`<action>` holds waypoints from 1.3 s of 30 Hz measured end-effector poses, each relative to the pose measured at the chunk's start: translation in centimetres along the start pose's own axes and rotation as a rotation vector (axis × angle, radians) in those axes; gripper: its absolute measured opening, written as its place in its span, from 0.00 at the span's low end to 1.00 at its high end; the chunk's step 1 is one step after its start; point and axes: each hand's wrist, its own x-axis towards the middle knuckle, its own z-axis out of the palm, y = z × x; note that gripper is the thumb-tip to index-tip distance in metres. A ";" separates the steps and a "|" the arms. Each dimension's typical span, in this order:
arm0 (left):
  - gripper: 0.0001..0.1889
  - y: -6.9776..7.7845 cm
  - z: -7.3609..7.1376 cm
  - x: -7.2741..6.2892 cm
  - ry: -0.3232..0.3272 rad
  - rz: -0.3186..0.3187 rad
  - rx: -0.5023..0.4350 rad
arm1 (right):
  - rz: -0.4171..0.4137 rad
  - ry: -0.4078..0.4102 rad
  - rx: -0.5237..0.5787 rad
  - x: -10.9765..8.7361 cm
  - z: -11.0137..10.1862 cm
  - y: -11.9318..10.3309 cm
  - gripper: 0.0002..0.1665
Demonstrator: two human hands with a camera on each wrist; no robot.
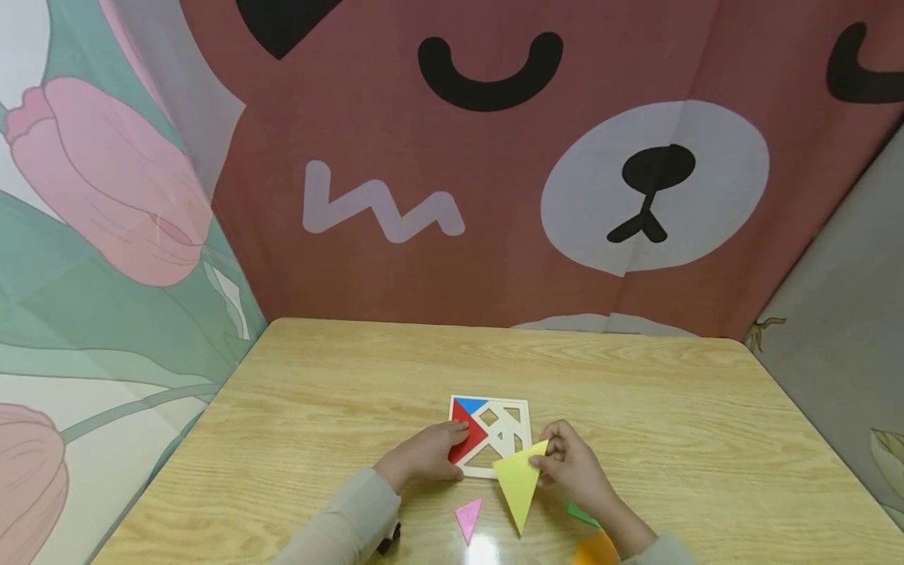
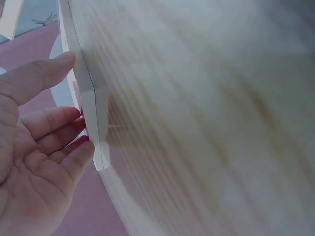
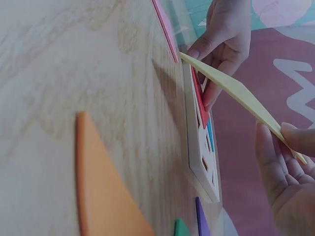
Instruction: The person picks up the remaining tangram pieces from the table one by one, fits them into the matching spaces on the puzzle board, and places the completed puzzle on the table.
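Note:
A square tangram board [image 1: 479,472] with cut-out slots lies flat on the table, a red triangle [image 1: 461,453] and a blue triangle [image 1: 472,405] set in it. My left hand [image 1: 427,453] rests at the board's left side, fingertips on the red triangle and thumb near the front corner. Between thumb and fingers, my right hand [image 1: 570,463] pinches a large yellow triangle [image 1: 519,485] by one corner. The yellow piece tilts above the table, overlapping the board's front right corner in the head view.
In front of the board lies a pink triangle [image 1: 469,519]. A green piece [image 1: 582,514] and an orange piece [image 1: 595,549] lie by my right forearm, partly hidden. The right wrist view also shows a purple piece [image 3: 202,219]. Printed curtains [image 1: 494,282] hang behind the wooden table [image 1: 318,377].

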 end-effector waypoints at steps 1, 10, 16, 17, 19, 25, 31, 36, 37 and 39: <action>0.32 0.0 0.0 0.0 0.002 0.000 -0.002 | 0.004 0.011 0.013 0.0 0.0 0.0 0.18; 0.32 0.0 -0.1 -0.1 -0.007 -0.010 -0.017 | 0.022 0.130 0.124 0.1 0.8 0.1 0.16; 0.32 -0.1 -0.1 -0.1 0.003 -0.001 -0.009 | 0.061 0.215 0.132 0.4 1.1 0.3 0.15; 0.32 -0.1 -0.1 -0.1 0.004 -0.002 -0.006 | 0.064 0.222 0.137 0.4 1.1 0.3 0.16; 0.32 -0.1 0.0 0.0 0.003 -0.005 -0.002 | 0.060 0.231 0.136 0.5 1.2 0.4 0.15; 0.32 -0.2 0.0 0.0 0.008 0.016 0.003 | 0.042 0.262 0.175 0.8 1.5 0.8 0.14; 0.32 -0.2 0.0 0.0 0.005 0.024 0.005 | 0.030 0.335 0.208 1.2 2.3 1.2 0.12; 0.32 -0.1 -0.1 -0.1 0.003 0.025 0.001 | 0.017 0.391 0.211 1.3 3.1 1.4 0.12; 0.32 -0.1 -0.1 -0.1 0.004 0.027 0.000 | 0.008 0.399 0.215 1.3 3.2 1.4 0.12; 0.32 -0.1 -0.1 -0.1 0.004 0.023 -0.002 | -0.010 0.416 0.239 1.3 3.4 1.5 0.12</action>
